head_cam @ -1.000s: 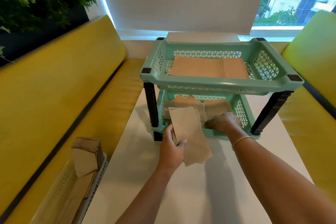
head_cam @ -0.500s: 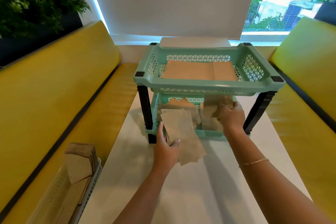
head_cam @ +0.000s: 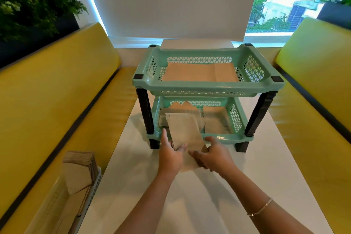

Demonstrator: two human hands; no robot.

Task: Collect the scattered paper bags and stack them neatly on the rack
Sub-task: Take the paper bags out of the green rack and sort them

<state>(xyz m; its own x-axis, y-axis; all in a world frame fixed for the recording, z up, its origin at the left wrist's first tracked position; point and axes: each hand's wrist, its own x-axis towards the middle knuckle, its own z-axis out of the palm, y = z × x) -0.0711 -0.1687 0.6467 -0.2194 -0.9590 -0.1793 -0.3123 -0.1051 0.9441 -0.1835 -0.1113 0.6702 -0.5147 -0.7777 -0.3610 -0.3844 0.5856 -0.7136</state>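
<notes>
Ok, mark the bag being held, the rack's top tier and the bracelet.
held paper bag (head_cam: 185, 133): head view, middle of its upper face.
top tier (head_cam: 207, 88): head view, front rim of the green tray.
bracelet (head_cam: 260, 209): head view, chain on the right wrist.

**One head-worn view, looking forward and down**

A single wide-angle camera sits on the person's head, facing along the white table (head_cam: 209, 205) toward the window (head_cam: 284, 11). It looks down on both forearms from close above (edges bend with the lens). The green rack (head_cam: 209, 89) stands mid-frame, near; yellow benches (head_cam: 57, 91) flank both sides.
</notes>
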